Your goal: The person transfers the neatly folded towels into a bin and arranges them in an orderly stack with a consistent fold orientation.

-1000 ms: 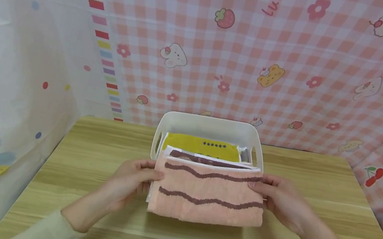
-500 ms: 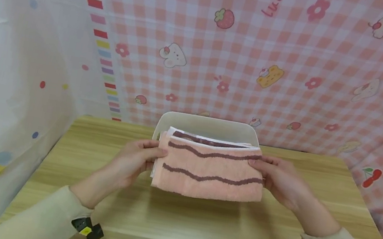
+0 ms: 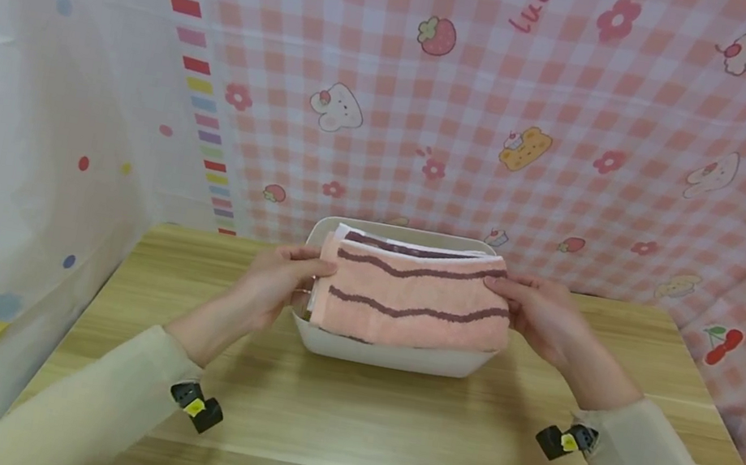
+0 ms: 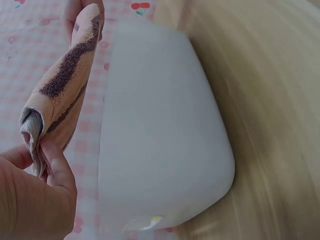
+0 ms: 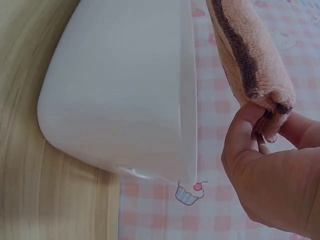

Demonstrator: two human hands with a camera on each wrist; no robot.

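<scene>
A folded pink towel point(image 3: 417, 289) with wavy brown stripes hangs level over a white plastic basket point(image 3: 389, 355). A white edge and a dark brown band show along its back side. My left hand point(image 3: 274, 282) pinches the towel's left end, thumb in front and fingers behind. At the other end, my right hand point(image 3: 545, 320) grips it the same way. Both wrist views show the towel point(image 4: 65, 82) raised above the basket's rim, with a gap between them. What lies inside the basket is hidden by the towel.
The basket stands near the back of a wood-grain table point(image 3: 368, 437). Behind it hangs a pink checked curtain point(image 3: 408, 66) with cartoon prints, and a white printed sheet point(image 3: 49, 129) hangs at the left.
Both hands have carried the towel away from me, from in front of the basket to over it. The yellow item seen in the basket earlier is now covered, and the basket's front wall shows.
</scene>
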